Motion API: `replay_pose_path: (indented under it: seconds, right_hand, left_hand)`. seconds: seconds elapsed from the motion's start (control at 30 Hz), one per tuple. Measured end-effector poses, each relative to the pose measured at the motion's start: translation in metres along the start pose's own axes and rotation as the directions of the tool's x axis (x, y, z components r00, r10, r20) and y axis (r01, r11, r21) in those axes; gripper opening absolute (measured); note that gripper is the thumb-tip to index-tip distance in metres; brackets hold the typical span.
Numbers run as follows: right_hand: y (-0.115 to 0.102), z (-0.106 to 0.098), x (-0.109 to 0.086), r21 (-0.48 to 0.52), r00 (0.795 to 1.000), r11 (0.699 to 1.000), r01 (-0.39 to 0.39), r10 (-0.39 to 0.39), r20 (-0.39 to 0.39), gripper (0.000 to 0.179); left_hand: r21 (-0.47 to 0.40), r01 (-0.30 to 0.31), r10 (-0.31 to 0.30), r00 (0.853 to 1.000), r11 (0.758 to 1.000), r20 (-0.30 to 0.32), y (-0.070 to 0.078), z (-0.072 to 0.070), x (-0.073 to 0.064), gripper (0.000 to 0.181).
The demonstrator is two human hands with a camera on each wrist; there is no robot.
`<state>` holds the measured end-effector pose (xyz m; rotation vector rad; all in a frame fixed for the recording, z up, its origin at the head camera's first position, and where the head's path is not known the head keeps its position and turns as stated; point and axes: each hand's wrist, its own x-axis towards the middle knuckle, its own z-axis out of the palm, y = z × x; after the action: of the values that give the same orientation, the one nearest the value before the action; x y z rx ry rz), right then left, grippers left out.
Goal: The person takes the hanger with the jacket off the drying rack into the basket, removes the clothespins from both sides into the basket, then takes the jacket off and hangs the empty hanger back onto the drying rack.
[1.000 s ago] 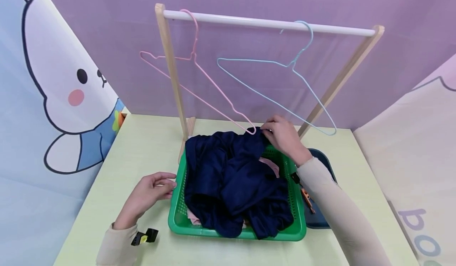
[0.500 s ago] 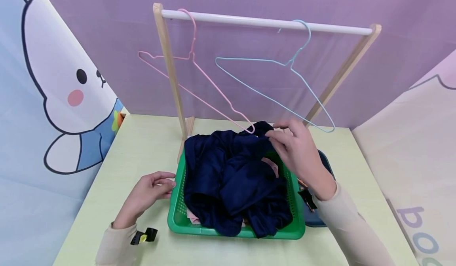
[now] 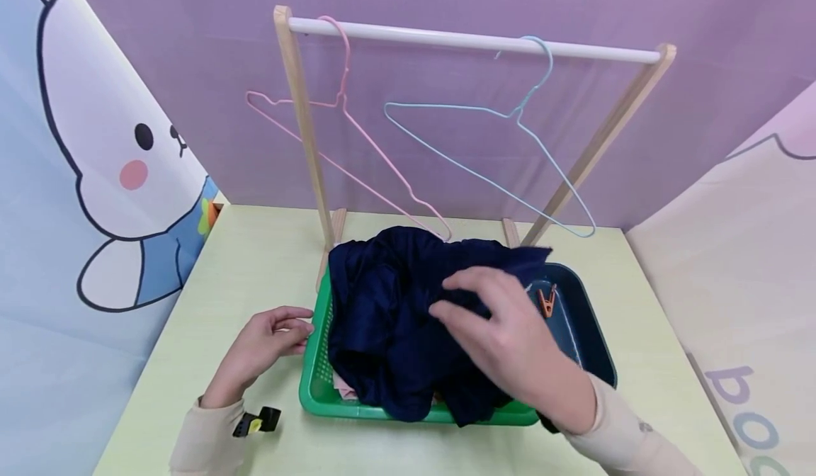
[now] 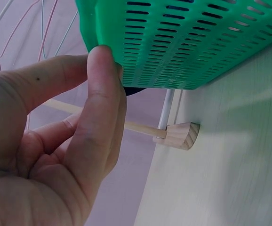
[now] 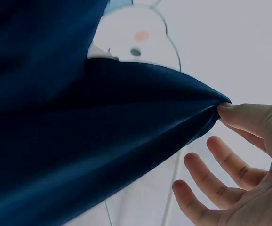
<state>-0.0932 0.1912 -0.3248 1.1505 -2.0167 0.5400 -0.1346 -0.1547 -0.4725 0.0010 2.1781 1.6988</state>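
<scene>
A heap of navy blue garment (image 3: 389,320) fills most of the green basket (image 3: 309,370). My right hand (image 3: 510,334) is above its right side. In the right wrist view, thumb and index finger pinch a pointed end of the navy garment (image 5: 103,127), drawing it taut, while the other fingers (image 5: 216,183) are spread. My left hand (image 3: 264,345) stays at the basket's left side, thumb and fingertips gripping its rim (image 4: 91,28) in the left wrist view. Pink cloth (image 3: 344,389) peeks out beneath the garment.
Behind the basket stands a wooden rack with a white rail (image 3: 446,37). From it hang a pink hanger (image 3: 382,154) and a light blue hanger (image 3: 446,143). To the right lies a dark blue tray (image 3: 596,341) with an orange clothespin (image 3: 547,301).
My right hand has come from the basket's back right corner toward the front, lifting part of the navy garment. The tray and clothespin are now more exposed. My left hand has stayed put.
</scene>
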Motion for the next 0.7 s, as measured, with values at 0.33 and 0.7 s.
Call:
replay_pose_path:
  seconds: [0.33,0.7]
  right_hand:
    - [-0.026,0.045,-0.040,-0.006,0.885,0.998,-0.063,0.059,0.462,0.015]
    - [-0.003,0.029,-0.034,-0.006,0.919,0.991,-0.131,0.124,0.373,0.017]
  left_hand:
    - [-0.012,-0.001,0.001,1.000,1.000,0.001,-0.003,0.000,0.000,0.039]
    - [-0.006,0.002,-0.002,1.000,1.000,-0.004,0.000,0.001,-0.001,0.039]
